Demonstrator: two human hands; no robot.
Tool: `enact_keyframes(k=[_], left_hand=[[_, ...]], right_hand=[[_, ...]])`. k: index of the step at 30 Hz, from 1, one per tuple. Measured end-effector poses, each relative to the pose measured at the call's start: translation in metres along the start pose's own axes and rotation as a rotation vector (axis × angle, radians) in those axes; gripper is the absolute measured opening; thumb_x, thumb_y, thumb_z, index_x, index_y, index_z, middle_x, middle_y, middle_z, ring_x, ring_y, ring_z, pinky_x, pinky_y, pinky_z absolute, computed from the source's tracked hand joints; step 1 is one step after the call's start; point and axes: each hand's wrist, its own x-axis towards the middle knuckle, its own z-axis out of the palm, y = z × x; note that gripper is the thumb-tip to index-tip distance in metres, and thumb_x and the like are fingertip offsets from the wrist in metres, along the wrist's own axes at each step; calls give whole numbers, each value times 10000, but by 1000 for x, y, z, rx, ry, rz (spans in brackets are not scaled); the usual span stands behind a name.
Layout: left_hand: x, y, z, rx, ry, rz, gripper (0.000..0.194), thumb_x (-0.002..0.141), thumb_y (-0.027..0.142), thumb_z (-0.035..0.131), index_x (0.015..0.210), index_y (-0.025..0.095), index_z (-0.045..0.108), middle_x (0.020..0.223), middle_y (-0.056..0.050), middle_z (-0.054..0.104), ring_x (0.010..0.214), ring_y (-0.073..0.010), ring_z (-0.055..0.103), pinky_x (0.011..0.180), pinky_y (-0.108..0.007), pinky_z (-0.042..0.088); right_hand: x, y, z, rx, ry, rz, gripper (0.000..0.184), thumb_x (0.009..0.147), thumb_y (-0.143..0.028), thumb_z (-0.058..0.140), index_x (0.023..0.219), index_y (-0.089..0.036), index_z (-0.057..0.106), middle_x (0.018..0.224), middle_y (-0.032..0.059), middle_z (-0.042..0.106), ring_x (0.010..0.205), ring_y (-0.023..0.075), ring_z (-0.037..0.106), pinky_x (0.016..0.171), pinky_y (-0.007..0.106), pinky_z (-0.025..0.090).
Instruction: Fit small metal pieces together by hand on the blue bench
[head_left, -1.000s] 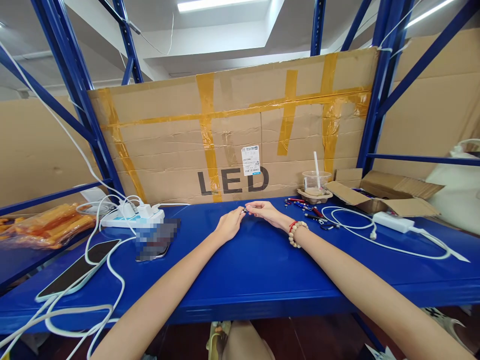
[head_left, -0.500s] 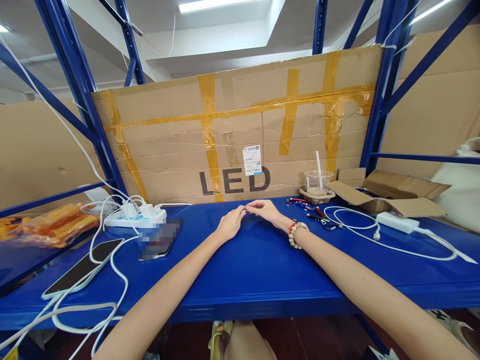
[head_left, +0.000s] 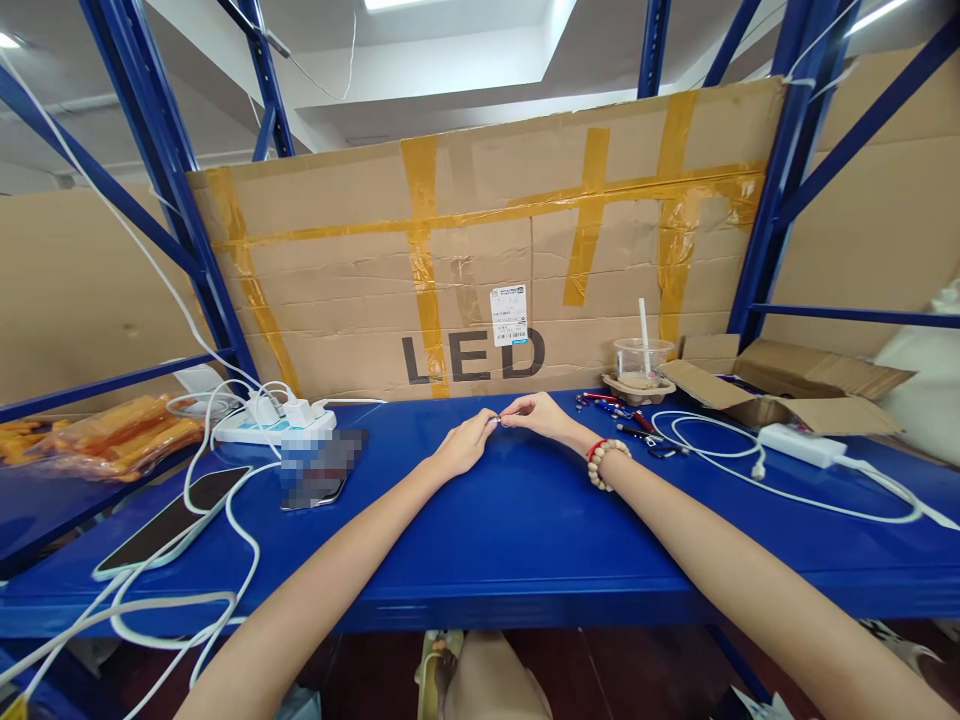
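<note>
My left hand (head_left: pixel 463 446) and my right hand (head_left: pixel 546 422) meet above the middle of the blue tabletop (head_left: pixel 480 540). Both are closed, with fingertips pinched around a small item (head_left: pixel 497 420), dark with a bright glint, too small to name. It sits between the two hands, mostly covered by the fingers. A beaded bracelet and a red cord circle my right wrist. To the right of that hand lie several small red, blue and black pieces (head_left: pixel 637 420) with metal parts.
A clear cup with a straw (head_left: pixel 643 360) stands in a carton holder behind the small pieces. Farther right are an open cardboard box (head_left: pixel 795 385) and a white adapter (head_left: pixel 801 445) with its cable. Leftward lie two phones (head_left: pixel 169 525), a power strip (head_left: pixel 274 425) and tangled white cables.
The view has shifted slightly, so the scene sits a little to the right. Fingertips have drawn slightly apart, showing more of the small item; both hands still pinch at it.
</note>
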Motion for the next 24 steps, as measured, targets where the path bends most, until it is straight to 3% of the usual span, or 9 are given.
enact_keyframes(k=[9,14,17,22,24], left_hand=[[-1,-1,0,-21,14,33,223,869,338,254,970,246,430,873,8,575,777,-151,548,678,-256,407],[-2,-2,1,0,50,45,206,868,321,255,972,246,416,786,18,570,722,-141,547,669,-250,406],[-1,-1,1,22,74,36,218,864,313,264,1031,264,395,817,17,579,754,-149,554,676,-254,406],[1,-1,2,96,46,-24,214,859,302,274,1013,260,417,885,-1,593,809,-168,562,648,-252,408],[2,-1,2,128,41,-48,210,860,300,268,995,256,423,892,-4,595,815,-175,564,645,-257,408]], right_hand=[[-3,-3,0,-3,-56,138,381,563,-477,631,652,-109,669,587,40,611,498,88,498,451,198,378],[-4,-5,2,34,-57,240,407,575,-511,624,720,-133,674,634,42,606,552,89,514,447,169,369],[-4,-4,5,68,-27,278,420,587,-531,610,766,-155,667,707,47,618,598,97,540,441,154,371],[-3,1,11,5,10,260,427,616,-542,583,726,-133,641,618,49,592,558,104,533,404,157,373],[-2,1,14,29,40,261,428,628,-511,596,828,-134,618,669,60,602,590,117,546,409,160,400]])
